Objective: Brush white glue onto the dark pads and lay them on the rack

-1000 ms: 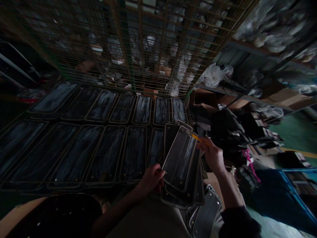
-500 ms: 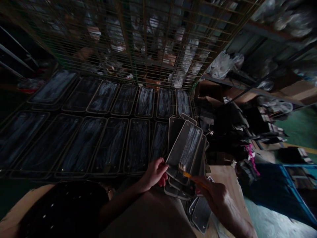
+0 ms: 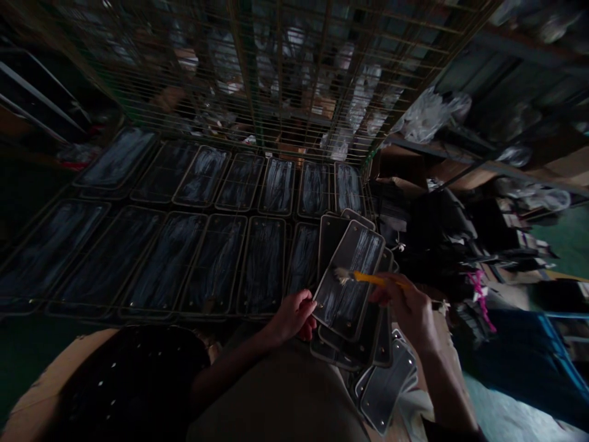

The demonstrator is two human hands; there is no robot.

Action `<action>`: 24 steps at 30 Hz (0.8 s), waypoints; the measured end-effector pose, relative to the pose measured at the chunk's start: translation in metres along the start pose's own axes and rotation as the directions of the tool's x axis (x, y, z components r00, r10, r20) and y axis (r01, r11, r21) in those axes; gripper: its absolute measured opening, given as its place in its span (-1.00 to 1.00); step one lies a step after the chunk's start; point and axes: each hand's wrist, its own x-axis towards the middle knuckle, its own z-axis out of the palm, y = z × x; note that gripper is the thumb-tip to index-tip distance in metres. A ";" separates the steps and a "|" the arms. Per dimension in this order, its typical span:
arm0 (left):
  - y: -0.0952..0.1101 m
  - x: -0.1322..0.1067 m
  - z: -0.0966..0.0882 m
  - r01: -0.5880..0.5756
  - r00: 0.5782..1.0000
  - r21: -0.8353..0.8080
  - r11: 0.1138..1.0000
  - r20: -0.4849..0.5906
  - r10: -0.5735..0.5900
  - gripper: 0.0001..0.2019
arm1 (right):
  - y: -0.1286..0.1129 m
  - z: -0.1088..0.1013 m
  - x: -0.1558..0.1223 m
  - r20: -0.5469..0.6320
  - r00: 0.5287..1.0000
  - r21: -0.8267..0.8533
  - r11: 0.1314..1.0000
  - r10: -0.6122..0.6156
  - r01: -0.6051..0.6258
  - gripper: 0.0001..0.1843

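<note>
My right hand (image 3: pixel 407 304) is closed round the yellow handle of a brush (image 3: pixel 363 277). The brush's pale bristles rest on the left side of a dark rectangular panel (image 3: pixel 352 288) with rounded corners and studs near its ends. Whitish streaks of a wet-looking coating run along the panel's face. My left hand (image 3: pixel 294 314) pinches the panel's lower left edge between thumb and fingers. Beneath it lie several similar panels (image 3: pixel 384 344), fanned at different angles.
Rows of streaked dark panels (image 3: pixel 262 264) lie on a wire rack at the left, with a wire mesh wall (image 3: pixel 257 110) behind. More panels (image 3: pixel 386 387) lie at lower right. Shelves with plastic bags (image 3: pixel 427 113), dark stacks (image 3: pixel 442 221) and a blue covered cart (image 3: pixel 529 350) stand right.
The brush in my right hand has moved from the panel's lower end up to its left side. More white streaks show on the panel. My left hand keeps its hold; the view has shifted slightly.
</note>
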 end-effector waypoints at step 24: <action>0.000 -0.004 -0.003 -0.089 0.995 0.029 0.996 -0.042 0.090 -0.66 | 0.052 0.011 0.082 -0.330 0.910 -0.222 0.958 -0.250 0.182 -0.72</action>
